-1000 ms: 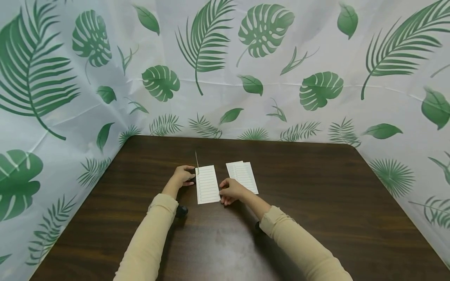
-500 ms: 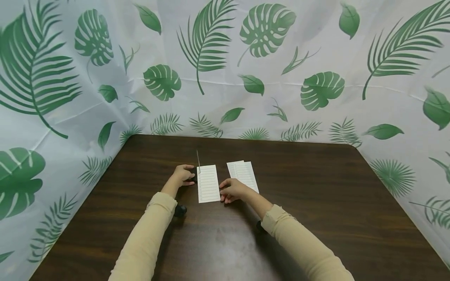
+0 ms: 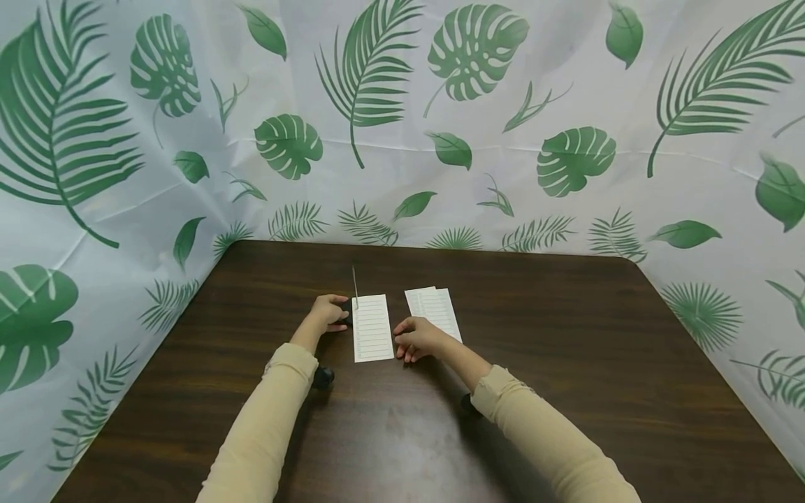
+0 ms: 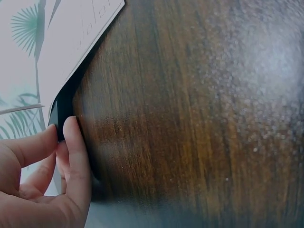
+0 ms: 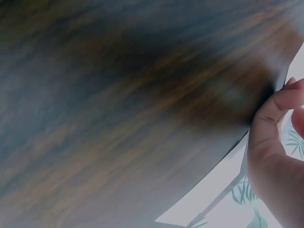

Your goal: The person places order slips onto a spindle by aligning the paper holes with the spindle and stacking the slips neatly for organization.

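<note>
A white lined card (image 3: 373, 328) lies near the middle of the table, close to upright as I look at it. At its left edge my left hand (image 3: 327, 313) pinches the black body of a binder clip (image 4: 64, 109) between thumb and fingers. The clip's thin metal arm (image 3: 355, 285) sticks up from the card's top left corner. My right hand (image 3: 418, 339) is beside the card's right edge, fingers loosely bent and fingertips right at the edge. In the right wrist view, the curled index finger (image 5: 268, 123) overlaps the card's border.
Two more lined cards (image 3: 440, 311) lie overlapped and slightly tilted behind my right hand, partly covered by it. The dark wooden table (image 3: 566, 349) extends around them. Leaf-printed white curtains (image 3: 390, 105) rise at its back and sides.
The card has straightened slightly and shifted a little to the right. My right fingers have drawn back slightly from its edge. The left hand has stayed almost still on the clip.
</note>
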Available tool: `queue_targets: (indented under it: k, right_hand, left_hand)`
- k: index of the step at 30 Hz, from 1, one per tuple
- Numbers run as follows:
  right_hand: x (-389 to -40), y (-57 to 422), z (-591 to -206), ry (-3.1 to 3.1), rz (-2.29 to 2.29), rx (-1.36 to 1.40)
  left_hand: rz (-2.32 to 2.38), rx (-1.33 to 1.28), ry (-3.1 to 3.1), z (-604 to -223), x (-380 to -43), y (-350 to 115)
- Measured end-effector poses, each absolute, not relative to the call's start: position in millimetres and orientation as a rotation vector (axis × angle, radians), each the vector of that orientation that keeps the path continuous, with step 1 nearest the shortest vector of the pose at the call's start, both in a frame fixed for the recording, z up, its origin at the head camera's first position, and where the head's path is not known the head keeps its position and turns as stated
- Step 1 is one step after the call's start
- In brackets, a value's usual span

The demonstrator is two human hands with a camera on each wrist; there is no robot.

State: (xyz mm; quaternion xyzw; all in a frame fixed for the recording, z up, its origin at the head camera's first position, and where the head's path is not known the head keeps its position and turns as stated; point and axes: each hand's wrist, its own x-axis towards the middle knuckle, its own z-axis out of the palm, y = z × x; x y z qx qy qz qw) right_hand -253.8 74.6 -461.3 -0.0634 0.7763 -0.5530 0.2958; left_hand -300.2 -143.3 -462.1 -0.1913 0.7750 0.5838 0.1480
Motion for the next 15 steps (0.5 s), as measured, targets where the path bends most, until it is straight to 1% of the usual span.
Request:
queue_targets:
  k: [11,14,15]
  right_hand:
    - [-264.6,94.0,-457.0,2.067,-1.460,-0.223]
    - [-266.6,100.2,-453.2,2.094,-1.455,-0.252]
    - [-267.0,102.6,-452.2,2.113,-1.452,-0.270]
  left_hand:
    - [1.644,-0.563,2.246,-463.3,-300.0,-142.0]
    - [1.634,-0.564,2.258,-473.9,-308.4,-144.2]
    - [1.666,-0.536,2.255,-485.1,-315.1,-148.4]
